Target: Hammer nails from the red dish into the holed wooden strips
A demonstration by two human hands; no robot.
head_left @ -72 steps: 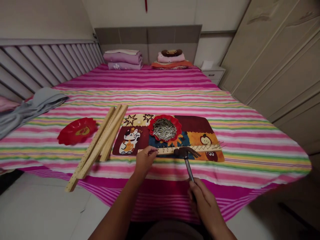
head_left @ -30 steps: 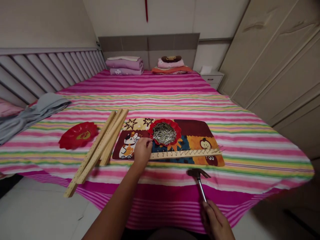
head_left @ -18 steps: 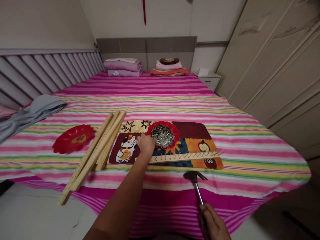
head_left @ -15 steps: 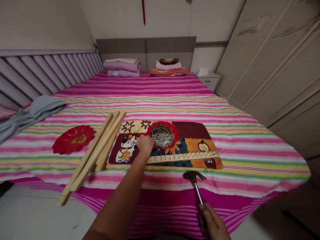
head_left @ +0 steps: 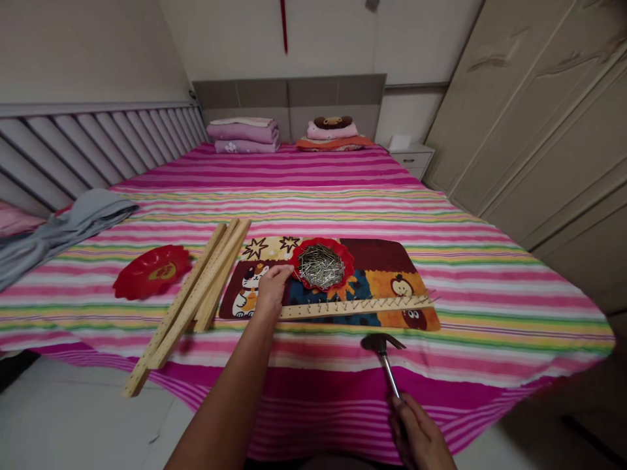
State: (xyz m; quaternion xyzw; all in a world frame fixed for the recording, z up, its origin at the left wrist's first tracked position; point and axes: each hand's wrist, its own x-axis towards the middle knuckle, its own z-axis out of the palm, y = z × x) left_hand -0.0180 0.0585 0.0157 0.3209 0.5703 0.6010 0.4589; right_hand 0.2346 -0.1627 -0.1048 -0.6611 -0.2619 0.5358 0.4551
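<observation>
My left hand (head_left: 273, 287) is at the left rim of a red scalloped bowl (head_left: 349, 262). Its thumb and fingertips are pinched together; anything between them is too small to make out. Loose nails (head_left: 321, 266) fill the bowl. Just in front lies a wooden strip (head_left: 294, 312) with a row of nails standing in it, several leaning, and bare holes at its left end. My right hand (head_left: 421, 431) is wrapped round the handle of a claw hammer (head_left: 382, 343), its head resting over the bed's front part.
A patterned mat (head_left: 377, 258) lies beneath the bowl and strip. To the left are several wooden strips (head_left: 196, 294) with holes, stacked loosely, and a red plate (head_left: 151, 271). Everything rests on a striped bedsheet (head_left: 470, 261). Grey clothing (head_left: 93, 212) lies by the bed rail.
My left hand has drawn back slightly left from the bowl's edge, fingers now pinched. The right hand and hammer have hardly moved; the view has shifted a little.
</observation>
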